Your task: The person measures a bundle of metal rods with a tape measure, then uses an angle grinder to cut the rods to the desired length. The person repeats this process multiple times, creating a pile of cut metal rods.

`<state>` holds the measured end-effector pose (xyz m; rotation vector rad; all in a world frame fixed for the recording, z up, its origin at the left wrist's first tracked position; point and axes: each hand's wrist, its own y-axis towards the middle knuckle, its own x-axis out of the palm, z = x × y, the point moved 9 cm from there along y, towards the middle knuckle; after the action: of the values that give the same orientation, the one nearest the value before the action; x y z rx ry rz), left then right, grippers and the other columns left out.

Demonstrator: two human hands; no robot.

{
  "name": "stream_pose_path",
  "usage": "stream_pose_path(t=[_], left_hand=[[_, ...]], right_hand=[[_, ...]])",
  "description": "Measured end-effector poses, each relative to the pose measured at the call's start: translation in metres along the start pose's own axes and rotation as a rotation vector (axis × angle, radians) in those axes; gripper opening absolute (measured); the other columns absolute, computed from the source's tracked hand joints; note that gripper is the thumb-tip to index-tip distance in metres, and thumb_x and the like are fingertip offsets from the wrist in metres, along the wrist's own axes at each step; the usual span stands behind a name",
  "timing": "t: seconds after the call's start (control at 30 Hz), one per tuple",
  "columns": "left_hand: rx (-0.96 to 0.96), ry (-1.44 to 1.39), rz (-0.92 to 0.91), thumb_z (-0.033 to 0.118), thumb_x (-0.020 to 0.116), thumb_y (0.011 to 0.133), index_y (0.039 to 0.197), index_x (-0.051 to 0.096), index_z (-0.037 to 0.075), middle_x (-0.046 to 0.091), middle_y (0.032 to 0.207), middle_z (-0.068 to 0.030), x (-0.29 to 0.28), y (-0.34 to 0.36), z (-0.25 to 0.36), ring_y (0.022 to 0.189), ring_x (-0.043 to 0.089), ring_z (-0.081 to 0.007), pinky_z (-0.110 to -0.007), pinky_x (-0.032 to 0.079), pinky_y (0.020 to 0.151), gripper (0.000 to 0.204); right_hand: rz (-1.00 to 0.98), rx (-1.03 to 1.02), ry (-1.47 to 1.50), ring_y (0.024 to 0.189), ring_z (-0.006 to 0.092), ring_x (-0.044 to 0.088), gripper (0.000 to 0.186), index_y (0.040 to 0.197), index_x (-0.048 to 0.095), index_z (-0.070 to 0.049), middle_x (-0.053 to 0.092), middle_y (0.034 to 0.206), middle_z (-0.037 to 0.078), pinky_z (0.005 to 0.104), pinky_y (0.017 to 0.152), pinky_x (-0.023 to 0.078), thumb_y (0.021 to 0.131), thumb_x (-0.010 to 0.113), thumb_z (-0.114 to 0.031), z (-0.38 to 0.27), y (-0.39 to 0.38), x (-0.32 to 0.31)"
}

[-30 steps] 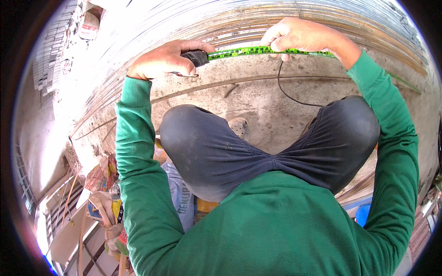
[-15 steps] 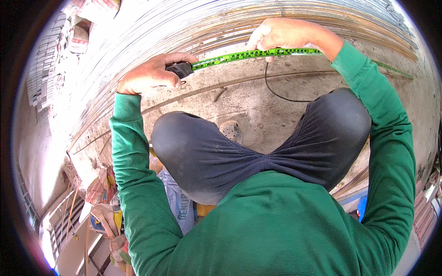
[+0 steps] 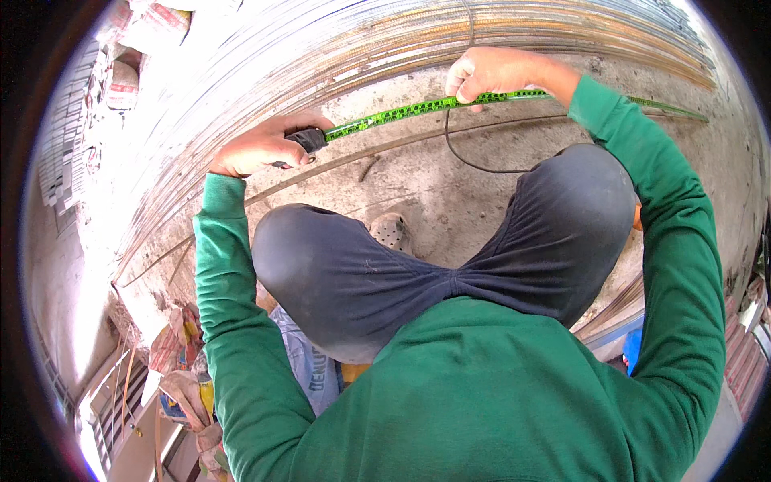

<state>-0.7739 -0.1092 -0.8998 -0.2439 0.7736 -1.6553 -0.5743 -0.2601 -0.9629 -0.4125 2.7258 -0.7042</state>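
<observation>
Concrete floor (image 3: 434, 197) is seen below. Black tape-measure case (image 3: 307, 140) is gripped by left hand (image 3: 261, 147); green blade (image 3: 389, 117), stretched rightward, is pinched by right hand (image 3: 504, 71). Black cable (image 3: 480, 166) is looped near right knee (image 3: 598, 181); steel rebars (image 3: 401, 60) are spread beyond.

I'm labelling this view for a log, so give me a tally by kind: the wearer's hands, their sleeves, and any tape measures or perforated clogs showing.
Left hand and right hand: 2
Left sleeve and right sleeve, both green: 2
Tape measure: 1
Perforated clog: 1
Total: 6
</observation>
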Motion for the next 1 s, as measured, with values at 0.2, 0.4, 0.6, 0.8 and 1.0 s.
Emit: stream_pose_path(t=[0.2,0.4,0.6,0.8,1.0], left_hand=[[-0.163,-0.169,-0.118,0.019,0.063,0.069,0.127,0.058,0.004,0.057,0.087,-0.0037,0.036,0.025,-0.066,0.067,0.051,-0.0113,-0.025,0.043,0.058,0.060],[-0.282,-0.323,-0.093,0.013,0.060,0.070,0.129,0.056,0.005,0.053,0.080,-0.0025,0.069,0.042,-0.123,0.061,0.045,-0.0096,-0.025,0.039,0.052,0.059],[-0.313,-0.340,-0.114,0.016,0.062,0.069,0.128,0.057,0.007,0.054,0.083,-0.0037,0.075,0.057,-0.143,0.062,0.047,-0.0104,-0.025,0.039,0.052,0.060],[-0.273,-0.278,-0.075,0.018,0.064,0.067,0.126,0.058,0.007,0.057,0.091,-0.0078,0.071,0.070,-0.160,0.065,0.050,-0.0130,-0.026,0.042,0.054,0.060],[-0.345,-0.250,-0.110,0.017,0.064,0.065,0.126,0.058,0.010,0.056,0.095,-0.0076,0.083,0.082,-0.182,0.073,0.051,-0.0148,-0.029,0.045,0.062,0.061]], right_hand=[[0.112,-0.025,-0.008,0.065,0.0132,0.062,0.026,0.098,0.067,0.002,0.065,0.077,0.006,0.0306,0.065,0.050,0.082,0.066,-0.018,0.059,0.022,0.026],[0.114,-0.019,-0.089,0.061,0.0145,0.064,0.023,0.095,0.072,0.000,0.068,0.075,0.008,0.0310,0.064,0.053,0.081,0.066,-0.017,0.095,0.048,0.060],[0.122,0.044,-0.050,0.068,0.0198,0.067,0.024,0.093,0.073,-0.001,0.071,0.083,0.010,0.0345,0.068,0.054,0.076,0.066,-0.017,0.119,0.064,0.062],[0.195,-0.088,-0.207,0.075,0.0270,0.068,0.025,0.092,0.074,-0.004,0.072,0.086,0.011,0.0386,0.070,0.053,0.075,0.066,-0.020,0.109,0.069,0.058],[0.292,-0.109,-0.400,0.077,0.0321,0.066,0.021,0.087,0.074,-0.007,0.070,0.086,0.012,0.0435,0.070,0.052,0.077,0.067,-0.023,0.114,0.074,0.066]])
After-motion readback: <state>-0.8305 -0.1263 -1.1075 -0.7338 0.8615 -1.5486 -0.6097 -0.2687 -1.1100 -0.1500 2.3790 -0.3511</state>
